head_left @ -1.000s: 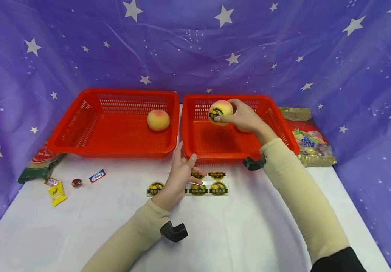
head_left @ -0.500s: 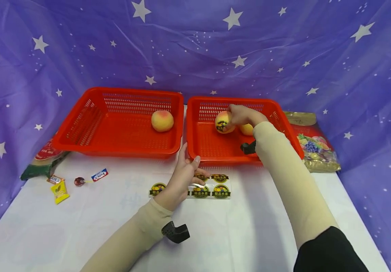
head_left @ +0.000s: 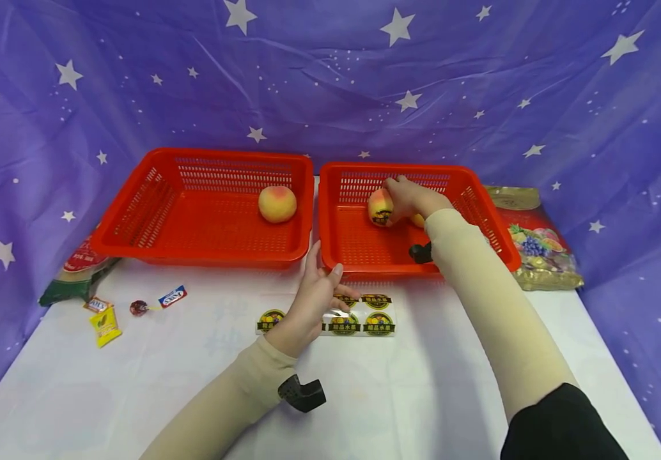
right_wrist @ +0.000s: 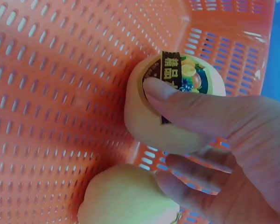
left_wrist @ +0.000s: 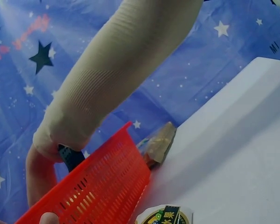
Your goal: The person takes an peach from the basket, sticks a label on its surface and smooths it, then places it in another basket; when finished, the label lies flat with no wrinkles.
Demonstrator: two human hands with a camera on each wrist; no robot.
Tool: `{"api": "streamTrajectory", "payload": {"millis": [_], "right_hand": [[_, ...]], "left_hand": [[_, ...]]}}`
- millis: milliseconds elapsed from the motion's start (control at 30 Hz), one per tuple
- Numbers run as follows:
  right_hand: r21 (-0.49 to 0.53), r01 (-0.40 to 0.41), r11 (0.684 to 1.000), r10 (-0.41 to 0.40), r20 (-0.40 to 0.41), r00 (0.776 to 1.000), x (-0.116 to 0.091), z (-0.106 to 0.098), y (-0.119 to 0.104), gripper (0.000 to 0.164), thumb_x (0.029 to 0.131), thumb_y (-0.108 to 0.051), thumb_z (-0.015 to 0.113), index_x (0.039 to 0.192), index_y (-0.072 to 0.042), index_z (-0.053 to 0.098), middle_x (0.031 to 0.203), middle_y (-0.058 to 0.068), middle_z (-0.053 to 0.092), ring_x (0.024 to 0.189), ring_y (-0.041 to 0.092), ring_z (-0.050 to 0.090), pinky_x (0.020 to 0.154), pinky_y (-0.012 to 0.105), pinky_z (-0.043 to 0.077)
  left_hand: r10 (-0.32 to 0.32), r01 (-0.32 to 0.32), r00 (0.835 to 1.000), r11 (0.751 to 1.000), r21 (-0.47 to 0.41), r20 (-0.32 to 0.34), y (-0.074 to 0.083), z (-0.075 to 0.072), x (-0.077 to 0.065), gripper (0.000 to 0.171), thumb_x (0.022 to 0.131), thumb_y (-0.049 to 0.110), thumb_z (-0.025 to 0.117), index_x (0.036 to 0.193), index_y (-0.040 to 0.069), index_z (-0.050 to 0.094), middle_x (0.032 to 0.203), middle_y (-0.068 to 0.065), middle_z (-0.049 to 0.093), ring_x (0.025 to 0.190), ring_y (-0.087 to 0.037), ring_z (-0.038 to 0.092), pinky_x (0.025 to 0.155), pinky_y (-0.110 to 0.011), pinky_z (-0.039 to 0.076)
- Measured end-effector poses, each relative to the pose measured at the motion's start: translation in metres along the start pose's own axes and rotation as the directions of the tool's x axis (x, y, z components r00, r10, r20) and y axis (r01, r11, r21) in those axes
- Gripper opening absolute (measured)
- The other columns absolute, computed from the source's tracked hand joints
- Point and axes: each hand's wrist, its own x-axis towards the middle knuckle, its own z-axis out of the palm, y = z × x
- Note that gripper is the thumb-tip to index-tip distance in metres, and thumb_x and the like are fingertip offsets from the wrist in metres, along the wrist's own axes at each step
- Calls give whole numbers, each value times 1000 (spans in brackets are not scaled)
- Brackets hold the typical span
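Inside the right red basket (head_left: 359,252), my right hand (head_left: 410,199) holds a peach (head_left: 379,206) bearing a round black-and-gold fruit sticker. The right wrist view shows my thumb (right_wrist: 191,105) lying over that sticker (right_wrist: 193,77), with other fingers below and behind the fruit. A second peach (right_wrist: 126,198) lies beside it, mostly hidden by my hand in the head view. My left hand (head_left: 310,305) is spread with loose fingers at the basket's front left corner, above a sheet of matching stickers (head_left: 359,319) that it partly covers.
The left red basket (head_left: 209,230) contains one peach (head_left: 277,204). Wrapped candies (head_left: 106,326) and a lollipop (head_left: 139,308) lie at front left. Snack bags stand beside the baskets: a green-and-red one (head_left: 77,275) at left, a red-and-gold one (head_left: 537,243) at right.
My right hand has lowered the stickered peach into the right basket, and the peach has turned slightly. The left hand keeps its place by the sticker sheet. The head view has shifted a little.
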Motion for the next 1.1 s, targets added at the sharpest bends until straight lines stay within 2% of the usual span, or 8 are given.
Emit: {"api": "streamTrajectory", "payload": {"millis": [233, 433, 600, 733, 800, 867, 1000, 1100], "right_hand": [[-18, -32, 999, 33, 18, 999, -3, 3, 2, 81, 70, -24, 75, 133, -6, 27, 128, 19, 30, 114, 32, 37, 96, 49, 34], [-53, -56, 997, 60, 87, 994, -10, -4, 2, 97, 71, -32, 73, 142, -9, 12, 143, 20, 10, 128, 36, 22, 96, 56, 28], [19, -44, 999, 43, 82, 996, -31, -23, 0, 98, 75, -33, 69, 143, -9, 2, 146, 18, -1, 132, 35, 12, 99, 56, 25], [72, 51, 996, -52, 12, 999, -54, -31, -11, 88, 78, -31, 66, 142, -8, 9, 146, 17, 11, 133, 34, 12, 103, 52, 18], [89, 123, 988, -121, -36, 992, -71, -26, -21, 81, 79, -30, 66, 140, -7, 18, 142, 17, 23, 130, 34, 21, 102, 51, 22], [84, 198, 977, -190, -93, 977, -90, -16, -33, 73, 78, -32, 66, 135, -7, 28, 134, 14, 37, 122, 32, 35, 100, 48, 28], [72, 298, 952, -280, -190, 941, -134, 7, -58, 65, 79, -40, 63, 131, -12, 37, 125, 6, 47, 112, 23, 47, 94, 42, 37], [64, 352, 934, -326, -251, 911, -164, 30, -76, 60, 81, -43, 59, 131, -16, 39, 122, 1, 51, 106, 16, 51, 90, 38, 41]], "left_hand": [[-2, 2, 1000, 1000, 8, -7, -1, 1, 0, 67, 94, 18, 43, 139, 37, -2, 132, -18, 34, 72, -29, 63, 47, -26, 48], [-7, 7, 1000, 1000, 13, -20, -1, 3, -1, 67, 93, 19, 44, 139, 37, -1, 130, -19, 35, 69, -26, 63, 47, -27, 48], [10, -9, 999, 1000, 19, -31, -3, 5, -1, 64, 93, 19, 44, 139, 31, 1, 128, -20, 36, 68, -26, 63, 49, -27, 49], [28, -26, 999, 998, 55, -34, -4, 1, -4, 64, 92, 26, 47, 139, 24, 3, 127, -18, 38, 72, -29, 62, 51, -27, 49], [25, -22, 999, 995, 96, -24, -5, -3, -7, 69, 90, 36, 48, 139, 21, 3, 125, -18, 40, 74, -31, 62, 53, -28, 50], [19, -17, 1000, 990, 142, -8, -5, -10, -12, 73, 86, 46, 49, 138, 19, 6, 123, -17, 41, 77, -32, 62, 54, -29, 50], [43, -41, 999, 980, 193, -4, -8, -29, -30, 69, 83, 58, 45, 131, 13, 24, 119, -18, 44, 77, -29, 61, 55, -31, 50], [102, -82, 991, 976, 204, -88, -11, -49, -46, 57, 86, 53, 44, 119, 7, 36, 111, -21, 46, 75, -32, 58, 53, -33, 49]]}}
